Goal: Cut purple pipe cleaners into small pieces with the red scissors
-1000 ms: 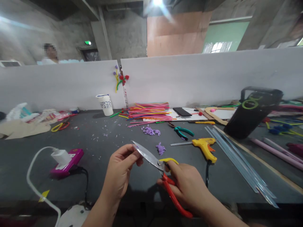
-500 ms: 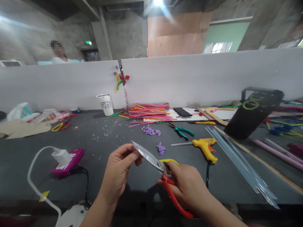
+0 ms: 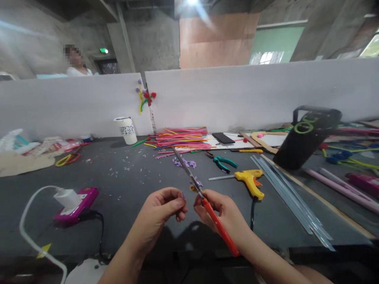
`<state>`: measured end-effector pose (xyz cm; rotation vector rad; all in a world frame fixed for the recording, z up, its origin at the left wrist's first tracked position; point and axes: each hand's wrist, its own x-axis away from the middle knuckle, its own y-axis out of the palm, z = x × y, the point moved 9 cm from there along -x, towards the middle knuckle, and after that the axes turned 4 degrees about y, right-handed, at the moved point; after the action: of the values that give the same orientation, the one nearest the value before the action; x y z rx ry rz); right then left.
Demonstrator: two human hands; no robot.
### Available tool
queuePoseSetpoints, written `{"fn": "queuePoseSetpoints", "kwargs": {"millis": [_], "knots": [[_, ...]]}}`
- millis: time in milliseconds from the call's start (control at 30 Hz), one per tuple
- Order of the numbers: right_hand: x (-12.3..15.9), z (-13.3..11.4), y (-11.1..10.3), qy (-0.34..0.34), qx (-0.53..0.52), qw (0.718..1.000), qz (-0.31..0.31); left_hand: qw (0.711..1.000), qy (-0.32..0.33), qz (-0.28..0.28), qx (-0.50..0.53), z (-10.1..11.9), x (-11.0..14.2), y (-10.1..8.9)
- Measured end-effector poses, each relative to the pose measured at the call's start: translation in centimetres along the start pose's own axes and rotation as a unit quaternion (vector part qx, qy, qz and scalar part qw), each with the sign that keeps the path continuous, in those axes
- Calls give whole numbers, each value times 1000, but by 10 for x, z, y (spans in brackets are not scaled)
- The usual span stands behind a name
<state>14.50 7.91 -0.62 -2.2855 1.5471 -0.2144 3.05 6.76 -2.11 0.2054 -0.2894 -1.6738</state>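
My left hand (image 3: pixel 167 205) is closed in a pinch, with a small purple piece (image 3: pixel 183 195) showing at the fingertips. My right hand (image 3: pixel 223 209) grips scissors (image 3: pixel 217 221) with a red handle; their blades point up and away, apart from my left hand. The scissors' other handle is mostly hidden by the fingers. Behind the blades lies a small heap of purple pieces (image 3: pixel 197 182), partly covered. Farther back is a larger heap of purple pieces (image 3: pixel 189 163).
A yellow glue gun (image 3: pixel 250 181), teal-handled pliers (image 3: pixel 222 162) and clear glue sticks (image 3: pixel 284 197) lie to the right. Colourful pipe cleaners (image 3: pixel 180 139) are piled at the back. A white cup (image 3: pixel 126 131), black bottle (image 3: pixel 303 138) and purple power strip (image 3: pixel 77 205) stand around.
The scissors have turned upright and drawn away from my left fingers. My left hand has shifted right, and a purple piece now shows in its pinch. The camera view has turned slightly right.
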Motion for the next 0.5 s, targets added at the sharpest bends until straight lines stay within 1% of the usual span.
{"fn": "queuePoseSetpoints", "kwargs": {"millis": [67, 133, 233, 333, 433, 500], "knots": [[-2, 4, 1, 39, -73, 997, -7, 999, -36, -32, -3, -9, 1, 8], [-3, 6, 3, 66, -122, 990, -21, 996, -59, -58, -18, -16, 2, 13], [-4, 5, 7, 79, -142, 985, -52, 993, -72, -82, -40, -22, 4, 17], [-3, 5, 11, 73, -156, 982, -77, 991, -78, -99, -54, -26, 4, 20], [-2, 5, 11, 64, -163, 982, -74, 990, -62, -96, -78, -24, 2, 20], [-2, 8, 9, 68, -145, 986, -49, 992, -29, -66, -106, -16, 0, 16]]}}
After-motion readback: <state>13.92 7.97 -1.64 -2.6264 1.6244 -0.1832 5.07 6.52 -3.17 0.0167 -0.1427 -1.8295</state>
